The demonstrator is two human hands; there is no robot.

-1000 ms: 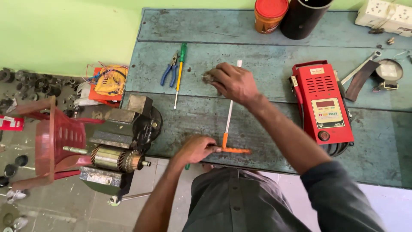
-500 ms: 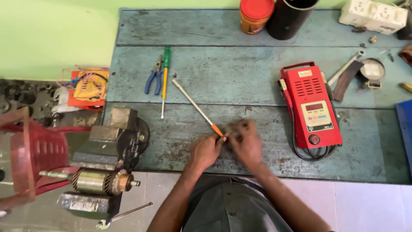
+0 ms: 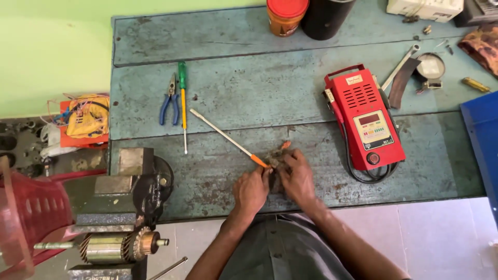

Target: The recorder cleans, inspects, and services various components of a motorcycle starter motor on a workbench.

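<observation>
Both hands, left hand (image 3: 252, 187) and right hand (image 3: 296, 176), have fingers clenched together on a small dark part (image 3: 273, 157) braced against the bench (image 3: 233, 98) front edge for steadiness, orange-handled screwdriver (image 3: 228, 139) lying alongside, red tester (image 3: 364, 118) parked right.

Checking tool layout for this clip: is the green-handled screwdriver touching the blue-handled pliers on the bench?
Apart. The head view shows a thin strip of bench between the green-handled screwdriver and the blue-handled pliers, lying side by side.

Red tester (image 3: 365, 119), pale screen (image 3: 369, 119)
</observation>
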